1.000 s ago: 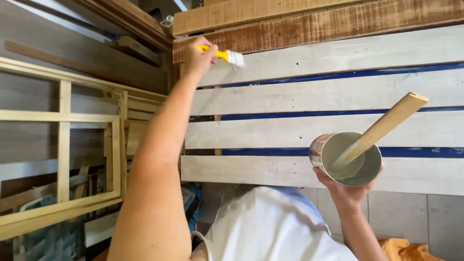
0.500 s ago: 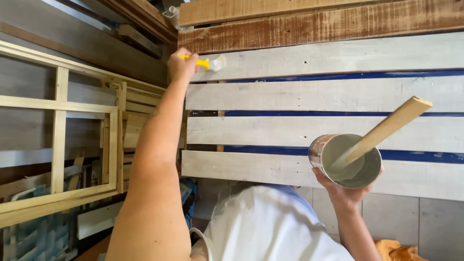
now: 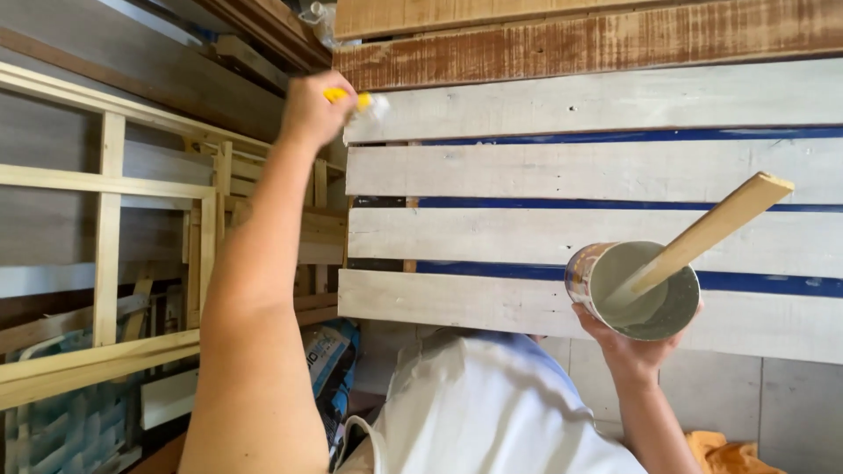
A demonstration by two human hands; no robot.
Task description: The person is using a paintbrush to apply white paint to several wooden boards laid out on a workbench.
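White-washed planks [image 3: 597, 167] with blue gaps between them are filling the view, with bare brown boards [image 3: 580, 44] above and pale wooden frames [image 3: 105, 219] standing at the left. The right hand [image 3: 628, 347] is cupping a paint can [image 3: 637, 290] holding pale paint and a wooden stir stick [image 3: 702, 237]. The left hand [image 3: 312, 110] is closing its grip around a yellow-handled brush [image 3: 360, 101] at the top plank's left end.
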